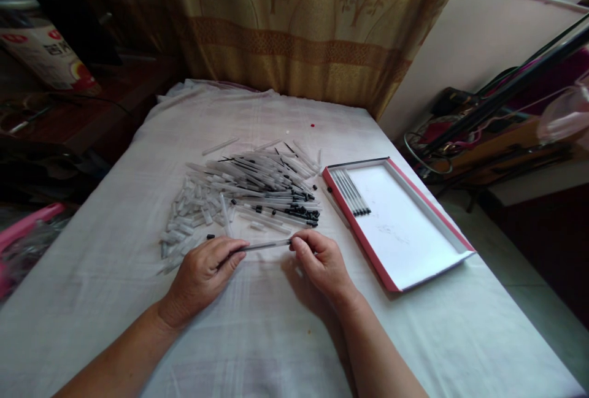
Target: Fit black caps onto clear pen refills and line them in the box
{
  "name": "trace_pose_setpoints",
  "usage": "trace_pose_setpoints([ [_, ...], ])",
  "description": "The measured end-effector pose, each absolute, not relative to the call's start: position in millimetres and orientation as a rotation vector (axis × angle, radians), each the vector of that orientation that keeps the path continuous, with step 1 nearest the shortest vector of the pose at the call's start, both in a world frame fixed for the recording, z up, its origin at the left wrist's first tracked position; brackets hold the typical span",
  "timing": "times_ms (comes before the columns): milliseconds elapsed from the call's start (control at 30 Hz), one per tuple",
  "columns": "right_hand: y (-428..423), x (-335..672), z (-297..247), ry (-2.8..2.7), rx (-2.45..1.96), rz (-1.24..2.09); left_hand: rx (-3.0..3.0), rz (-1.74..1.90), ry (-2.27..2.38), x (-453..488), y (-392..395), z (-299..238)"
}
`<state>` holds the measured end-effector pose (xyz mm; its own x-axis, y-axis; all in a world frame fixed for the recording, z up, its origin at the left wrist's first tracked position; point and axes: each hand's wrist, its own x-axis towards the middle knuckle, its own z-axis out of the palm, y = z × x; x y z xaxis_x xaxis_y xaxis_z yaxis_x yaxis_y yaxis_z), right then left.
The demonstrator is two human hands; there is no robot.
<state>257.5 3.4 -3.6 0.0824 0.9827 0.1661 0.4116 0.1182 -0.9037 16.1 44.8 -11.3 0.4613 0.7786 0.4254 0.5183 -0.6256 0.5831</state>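
A slim clear pen (267, 245) with a dark core lies level between my two hands, just above the cloth. My left hand (202, 272) is closed round its left end. At the other end, the thumb and fingers of my right hand (321, 261) pinch its dark tip. Beyond them spreads a heap of clear pen barrels and dark refills (262, 174). Small black end plugs (304, 212) are gathered at the heap's near right side. Translucent pen caps (186, 214) form a pile past my left hand.
A shallow red-edged box lid (423, 232) stands on the right, with several black-ended pens (350, 192) lined up in its left part. The table has a pale cloth (257, 336). A patterned curtain (299, 30) hangs behind. A tiny red piece (312, 125) lies near the back.
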Motion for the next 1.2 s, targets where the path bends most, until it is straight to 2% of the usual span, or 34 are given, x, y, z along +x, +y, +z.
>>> trace_pose_setpoints([
  [400, 3.7, 261.9, -6.2, -1.433, -1.399, 0.934, 2.362, 0.983, 1.067, 15.4, 45.3, -13.7],
  [567, 4.5, 260.3, -6.4, -1.45, -1.402, 0.892, 2.345, 1.007, 1.054, 15.5, 44.9, -14.4],
  [867, 4.6, 256.0, -1.3, -1.248, -1.336, 0.958, 2.374, 0.862, 1.166, 14.4, 43.5, -9.7],
  [1200, 5.9, 252.2, -1.0, -1.177, -1.326, 0.974, 2.189, 0.863, 1.302, 14.8, 43.4, -12.6],
])
